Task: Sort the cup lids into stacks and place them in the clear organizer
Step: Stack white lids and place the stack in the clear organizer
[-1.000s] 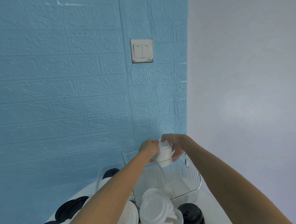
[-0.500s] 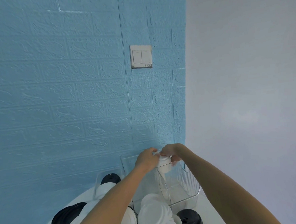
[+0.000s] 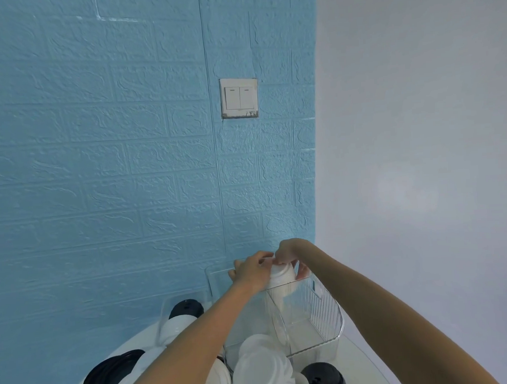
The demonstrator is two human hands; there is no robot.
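Support: round white table (image 3: 355,359), only its far edge in view, set close against a blue brick-pattern wall (image 3: 98,170).

On it: clear organizer (image 3: 326,320) with ribbed walls and an inner divider, standing upright toward the far right. Just in front, a heap of white lids (image 3: 261,367). Black lid (image 3: 323,379) at near right, beside the heap. More black lids (image 3: 112,372) at the left. A second clear container (image 3: 165,319) stands left of the organizer, holding a black lid and white ones.

Lid stack (image 3: 281,278) in organizer (image 3: 326,314), loose lids (image 3: 261,367) before it.
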